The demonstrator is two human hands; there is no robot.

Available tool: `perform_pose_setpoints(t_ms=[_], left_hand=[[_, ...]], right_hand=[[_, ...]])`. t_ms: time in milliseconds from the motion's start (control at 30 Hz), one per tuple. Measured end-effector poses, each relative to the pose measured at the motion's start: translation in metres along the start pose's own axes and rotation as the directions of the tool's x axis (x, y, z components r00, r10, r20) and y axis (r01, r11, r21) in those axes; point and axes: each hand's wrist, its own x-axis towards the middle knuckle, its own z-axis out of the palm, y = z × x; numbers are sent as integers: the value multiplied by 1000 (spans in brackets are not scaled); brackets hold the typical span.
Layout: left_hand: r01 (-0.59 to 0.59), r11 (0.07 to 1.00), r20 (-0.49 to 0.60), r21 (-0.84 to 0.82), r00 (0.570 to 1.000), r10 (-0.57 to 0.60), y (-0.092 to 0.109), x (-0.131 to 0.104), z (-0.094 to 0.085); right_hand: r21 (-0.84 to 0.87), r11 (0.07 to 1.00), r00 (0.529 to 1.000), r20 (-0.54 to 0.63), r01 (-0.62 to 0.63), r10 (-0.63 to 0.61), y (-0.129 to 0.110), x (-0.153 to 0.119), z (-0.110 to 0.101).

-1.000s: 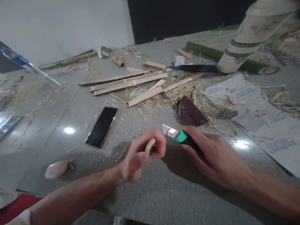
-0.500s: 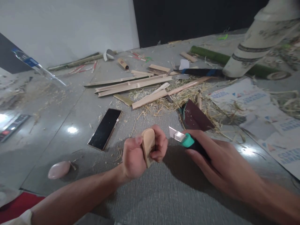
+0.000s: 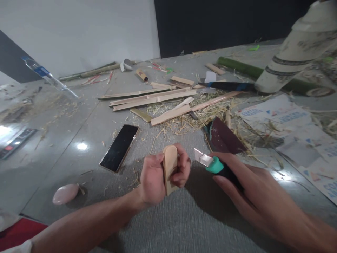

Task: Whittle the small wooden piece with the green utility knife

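**Bamboo piece and knife held over grey mat**

The left hand (image 3: 158,175) is closed around a short, flat, pale bamboo piece with a rounded top (image 3: 170,168), held upright, smooth tan face toward the camera, fingers wrapped on its right edge. The right hand (image 3: 244,189) grips a utility knife with a teal collar, black handle and short silver blade (image 3: 210,163); the blade points left toward the bamboo piece, near but apart. Both hover over a grey woven-texture mat (image 3: 184,225) on the glossy grey floor (image 3: 52,147). Just left lies a flat black glossy phone (image 3: 119,147); further left, a smooth pink oval stone (image 3: 65,194). Behind: a dark maroon sandpaper sheet (image 3: 223,138), long split bamboo slats (image 3: 152,98), straw-like shavings (image 3: 195,117), a green bamboo pole (image 3: 244,68), printed paper sheets (image 3: 289,119).
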Motion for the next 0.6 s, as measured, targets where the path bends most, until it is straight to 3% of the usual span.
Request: perform_pose_setpoints(t_ms=[600], left_hand=[[37, 999, -45, -13, 998, -38, 1, 3, 2]], right_hand=[[-20, 1000, 1000, 8, 6, -6, 1, -2, 1]])
